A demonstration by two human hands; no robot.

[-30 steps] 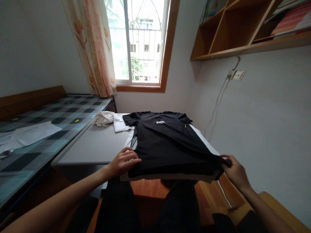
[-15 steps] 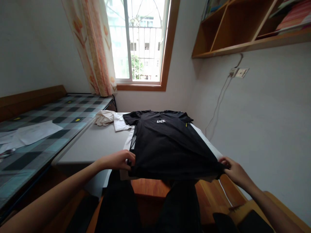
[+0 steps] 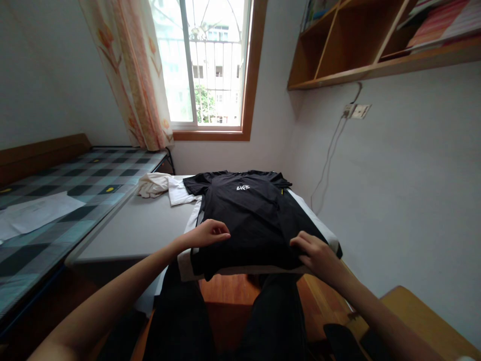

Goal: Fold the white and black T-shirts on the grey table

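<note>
A black T-shirt (image 3: 248,220) with a small white print on its chest lies spread over a white cloth (image 3: 185,265), its hem toward me. My left hand (image 3: 206,233) hovers over the shirt's left side near the hem. Its fingers are loosely curved, with a gap to the thumb and no cloth visible between them. At the lower right of the shirt, my right hand (image 3: 313,250) is bent with its fingertips at the black fabric, seemingly pinching it; its palm side is hidden. A crease runs from the right sleeve toward these fingertips.
The cloths lie on a grey-white table (image 3: 124,228). A crumpled cream cloth (image 3: 153,184) sits at its far left. On the left stands a bed (image 3: 124,163) with checked covering and papers (image 3: 37,213). Wooden shelves (image 3: 353,35) hang on the right wall.
Both hands have left the hem corners and moved inward over the shirt. The right hem corner now lies down on the white cloth, and the left hem hangs loosely.
</note>
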